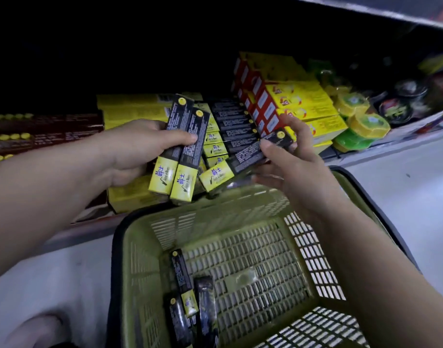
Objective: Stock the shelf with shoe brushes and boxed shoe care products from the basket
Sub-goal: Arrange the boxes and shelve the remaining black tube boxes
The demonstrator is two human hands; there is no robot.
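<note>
Shelf (115, 71) depths lie black; left hand (130, 151) grips two boxes (182, 151), right hand (290, 167) pinches another box (245, 156), basket (130, 247) just below.

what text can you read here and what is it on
"爵士", probably, in blue: yellow end of the two boxes the left hand grips and of the single box the right hand pinches.
Line under it, and white print on their black sides: too small.
Print on the red-and-yellow cartons behind: blurred.
Print on the loose boxes in the basket: unreadable.
</note>
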